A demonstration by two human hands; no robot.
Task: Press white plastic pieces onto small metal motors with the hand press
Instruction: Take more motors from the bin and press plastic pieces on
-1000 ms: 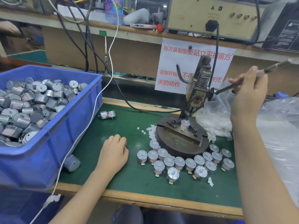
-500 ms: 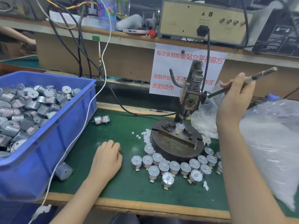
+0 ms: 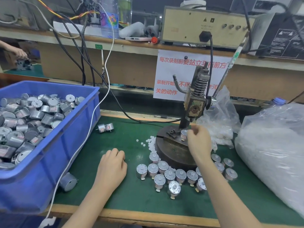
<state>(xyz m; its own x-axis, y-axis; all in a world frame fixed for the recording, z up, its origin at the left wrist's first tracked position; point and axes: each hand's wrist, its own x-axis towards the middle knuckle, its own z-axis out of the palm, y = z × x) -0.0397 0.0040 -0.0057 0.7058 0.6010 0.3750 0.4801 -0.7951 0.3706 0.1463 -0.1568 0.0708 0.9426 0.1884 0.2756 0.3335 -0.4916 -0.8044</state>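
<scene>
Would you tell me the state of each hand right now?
Left hand: curled on mat; contents hidden.
Right hand: at motor under press; grip blurred, cannot tell.
</scene>
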